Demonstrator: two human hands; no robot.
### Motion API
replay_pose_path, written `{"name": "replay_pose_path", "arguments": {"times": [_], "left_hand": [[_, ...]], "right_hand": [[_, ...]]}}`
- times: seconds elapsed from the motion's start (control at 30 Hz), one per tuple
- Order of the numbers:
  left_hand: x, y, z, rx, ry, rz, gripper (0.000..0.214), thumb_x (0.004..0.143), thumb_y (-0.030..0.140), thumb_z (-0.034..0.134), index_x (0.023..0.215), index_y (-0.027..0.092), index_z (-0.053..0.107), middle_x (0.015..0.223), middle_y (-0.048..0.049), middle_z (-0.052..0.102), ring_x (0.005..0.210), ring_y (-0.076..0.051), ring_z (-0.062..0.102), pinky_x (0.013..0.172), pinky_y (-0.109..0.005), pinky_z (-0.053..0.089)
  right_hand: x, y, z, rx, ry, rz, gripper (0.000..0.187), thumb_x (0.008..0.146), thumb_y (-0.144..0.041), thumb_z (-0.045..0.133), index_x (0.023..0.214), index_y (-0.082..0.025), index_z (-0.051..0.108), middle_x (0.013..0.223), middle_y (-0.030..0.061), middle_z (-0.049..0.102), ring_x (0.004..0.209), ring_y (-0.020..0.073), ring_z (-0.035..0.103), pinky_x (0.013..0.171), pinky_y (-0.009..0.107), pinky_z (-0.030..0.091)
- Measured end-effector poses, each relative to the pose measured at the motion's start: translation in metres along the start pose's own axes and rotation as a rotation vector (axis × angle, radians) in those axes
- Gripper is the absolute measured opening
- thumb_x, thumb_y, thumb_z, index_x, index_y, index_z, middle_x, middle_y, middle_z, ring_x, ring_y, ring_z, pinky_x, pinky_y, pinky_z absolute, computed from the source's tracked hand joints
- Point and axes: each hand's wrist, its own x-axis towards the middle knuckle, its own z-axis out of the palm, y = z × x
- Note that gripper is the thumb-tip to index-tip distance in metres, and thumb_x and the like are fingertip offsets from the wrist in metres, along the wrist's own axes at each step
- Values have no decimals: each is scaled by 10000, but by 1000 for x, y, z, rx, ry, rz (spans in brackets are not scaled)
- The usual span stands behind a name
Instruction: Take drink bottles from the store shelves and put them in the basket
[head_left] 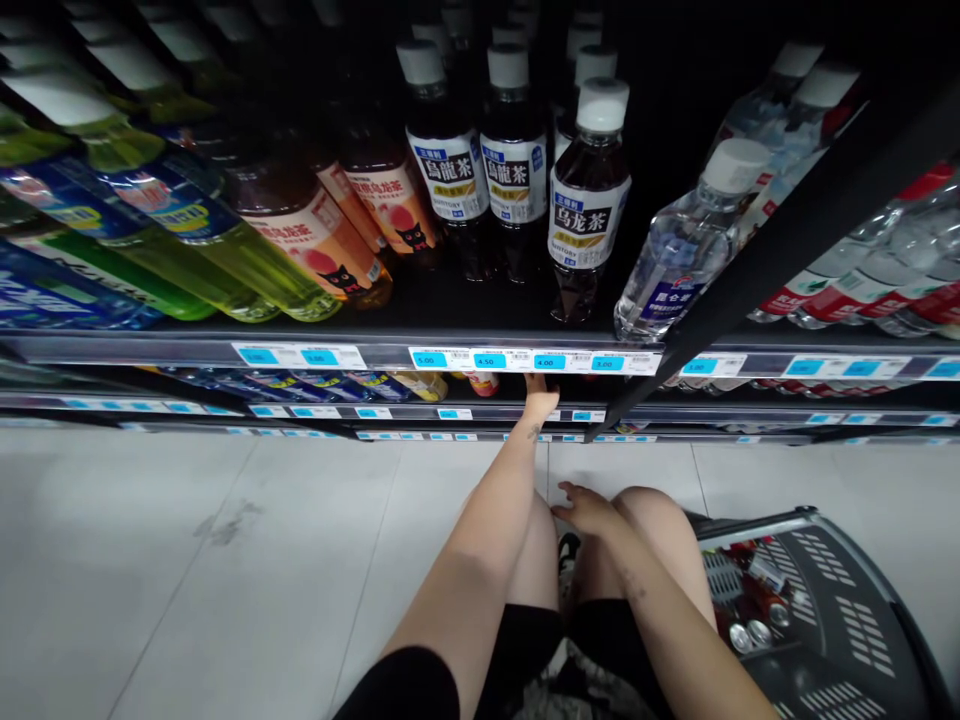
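My left hand point(541, 398) reaches into the lower shelf, just beneath the price strip point(491, 361); its fingertips are hidden behind that edge, so what they touch does not show. Beside my knees, my right hand point(589, 508) hangs in the air with its fingers apart and holds nothing. On the shelf above stand dark oolong tea bottles point(589, 220) with white caps, and a clear water bottle point(675, 250) to their right. Low and left of my left hand, a bottle with a red label point(483, 384) partly shows.
A grey shopping basket point(862, 600) with cans point(759, 632) and other goods stands on the floor at my right. Peach oolong bottles point(322, 250) and yellow-green drink bottles point(172, 190) fill the upper shelf's left. A black shelf divider point(739, 230) slants at the right.
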Motion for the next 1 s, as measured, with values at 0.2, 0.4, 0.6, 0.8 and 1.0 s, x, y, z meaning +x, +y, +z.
{"name": "replay_pose_path", "arguments": {"times": [0.2,0.4,0.6,0.8,1.0], "left_hand": [[4,14,-16,148,20,57,615,800,114,626,1403,184,527,1372,-124,563,1447,-298,346,1254,-406,223],[4,20,-6,251,-36,69,590,821,224,673,1392,212,524,1490,-124,474,1483,-311,273,1249,-451,186],[5,23,-5,276,-118,45,484,810,282,701,1272,166,616,1425,-158,536,1490,-354,233,1246,-495,88],[15,24,-23,187,-166,27,522,801,229,693,1314,196,610,1435,-107,547,1462,-282,326,1235,-413,205],[0,26,-46,204,-288,-78,368,829,172,623,1186,158,710,1288,-128,661,1212,-260,610,1081,-342,444]], "right_hand": [[3,-3,2,2,-8,-10,670,919,-404,572,1509,-118,430,1416,171,569,1275,278,574,1029,337,446],[-2,-8,-1,-48,-11,-6,608,924,-409,542,1480,-170,484,1391,151,592,1270,287,575,1027,355,441],[-2,-9,0,-79,-6,-7,588,927,-404,530,1471,-180,501,1408,142,583,1258,285,586,1025,357,449],[-3,-15,1,-139,20,-12,560,933,-410,517,1455,-206,522,1388,120,601,1242,275,598,1000,346,465],[-3,-22,6,-179,44,-20,558,932,-406,525,1449,-198,528,1405,119,591,1282,278,569,1026,356,452]]}}
